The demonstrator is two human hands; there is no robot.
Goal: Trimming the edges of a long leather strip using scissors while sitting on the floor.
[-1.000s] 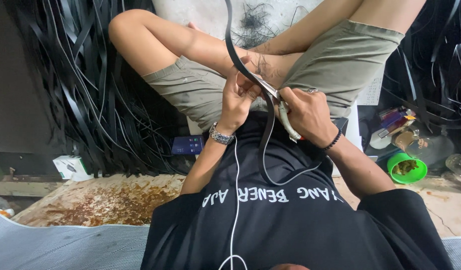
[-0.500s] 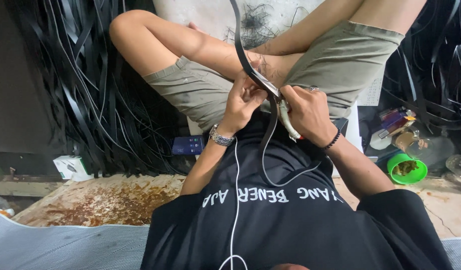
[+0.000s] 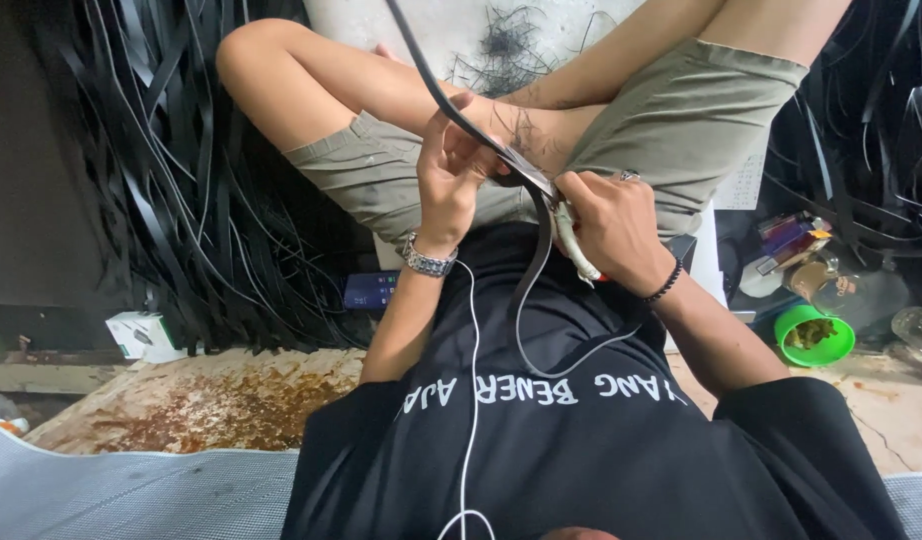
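Over lap: left hand fingers pinch black strip; right hand grips pale-handled tool, blade hidden.

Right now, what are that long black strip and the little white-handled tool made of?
The black strip looks like rubber or soft plastic: matte, thin, and it bends in a loose loop. The tool in the right hand seems to have a pale wrapped or plastic handle; any blade is hidden, so I cannot tell.

Left hand raised over the lap, fingers pinched together | right hand fisted just beside it, knuckles up | both forearms bent inward, wrists near touching.
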